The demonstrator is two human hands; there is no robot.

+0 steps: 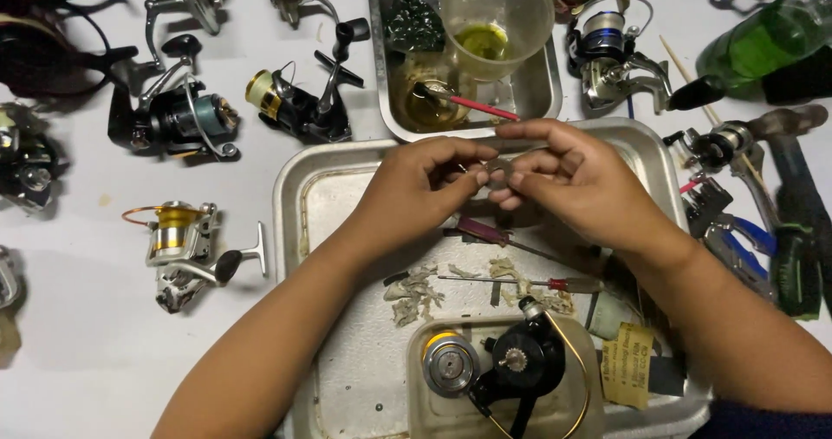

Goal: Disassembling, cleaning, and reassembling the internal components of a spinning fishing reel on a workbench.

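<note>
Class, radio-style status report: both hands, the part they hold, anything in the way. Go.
Left hand and right hand pinch a small metal part over the steel tray. Part too small to identify. Screwdrivers, stripped reel below; nothing blocking.

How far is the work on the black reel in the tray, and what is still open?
Done: the black reel lies opened in a clear tub, its spool beside it. In hand: left hand and right hand pinch a small part, too small to identify, over the metal tray. Left: the reel is not reassembled; two screwdrivers lie out.
</note>
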